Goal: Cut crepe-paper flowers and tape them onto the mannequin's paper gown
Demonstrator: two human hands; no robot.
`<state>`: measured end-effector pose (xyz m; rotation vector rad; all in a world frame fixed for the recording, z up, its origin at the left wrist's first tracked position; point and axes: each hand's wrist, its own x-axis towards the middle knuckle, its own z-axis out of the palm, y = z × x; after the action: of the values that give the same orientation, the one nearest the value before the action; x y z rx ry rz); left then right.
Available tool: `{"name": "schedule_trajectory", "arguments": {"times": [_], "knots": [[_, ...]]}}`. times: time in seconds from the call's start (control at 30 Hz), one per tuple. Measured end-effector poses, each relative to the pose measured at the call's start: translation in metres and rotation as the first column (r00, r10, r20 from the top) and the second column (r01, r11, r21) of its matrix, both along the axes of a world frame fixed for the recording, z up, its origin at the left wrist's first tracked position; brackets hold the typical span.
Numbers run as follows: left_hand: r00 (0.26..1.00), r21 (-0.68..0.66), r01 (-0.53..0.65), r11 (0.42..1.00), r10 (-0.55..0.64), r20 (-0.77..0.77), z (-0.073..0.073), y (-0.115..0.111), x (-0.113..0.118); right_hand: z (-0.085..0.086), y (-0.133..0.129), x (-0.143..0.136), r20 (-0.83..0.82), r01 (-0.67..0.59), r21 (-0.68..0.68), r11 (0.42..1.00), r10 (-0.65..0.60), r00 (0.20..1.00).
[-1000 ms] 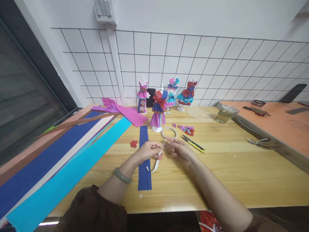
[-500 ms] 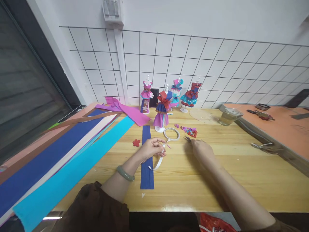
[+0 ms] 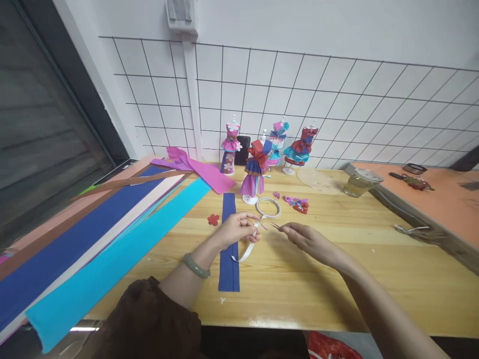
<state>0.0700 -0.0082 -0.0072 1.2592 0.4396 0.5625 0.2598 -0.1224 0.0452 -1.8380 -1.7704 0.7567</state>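
Observation:
My left hand [image 3: 241,229], with a green bangle at its wrist, pinches a narrow white strip [image 3: 245,253] that curls down over a dark blue paper band [image 3: 229,271]. A small pinkish piece [image 3: 264,226] shows by its fingertips. My right hand [image 3: 309,242] is closed on slim pointed metal tweezers [image 3: 276,226], their tips aimed left at the strip, a short gap away. A roll of tape [image 3: 268,207] lies just beyond both hands. Left of the blue band lies a red paper flower [image 3: 213,219].
Several small dress forms in paper dresses [image 3: 255,172] stand at the back, near a black phone [image 3: 243,149]. Long coloured paper strips [image 3: 119,254] cover the left side. Paper scraps [image 3: 298,204], a lidded cup [image 3: 362,182] and an orange surface [image 3: 445,199] lie rightward.
My right hand has moved left with the tweezers, bringing their tips closer to my left hand. My left hand keeps its pinch on the strip. The view has shifted slightly.

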Motion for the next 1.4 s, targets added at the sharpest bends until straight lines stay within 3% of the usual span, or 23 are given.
{"name": "schedule_trajectory", "arguments": {"times": [0.53,0.93,1.4], "knots": [[0.994,0.064,0.088,0.994,-0.084,-0.064,0.003,-0.004,-0.001,-0.002,0.021,-0.026,0.041,-0.032,0.015,0.999,0.031,0.999],[0.992,0.057,0.118,0.991,-0.115,-0.049,0.0,-0.004,-0.001,-0.009,0.023,-0.027,0.093,-0.026,0.054,0.998,0.021,0.995],[0.989,0.061,0.148,0.987,-0.146,-0.039,-0.001,-0.003,-0.002,-0.007,0.014,-0.033,0.082,-0.001,0.062,0.998,-0.004,0.997]]}}
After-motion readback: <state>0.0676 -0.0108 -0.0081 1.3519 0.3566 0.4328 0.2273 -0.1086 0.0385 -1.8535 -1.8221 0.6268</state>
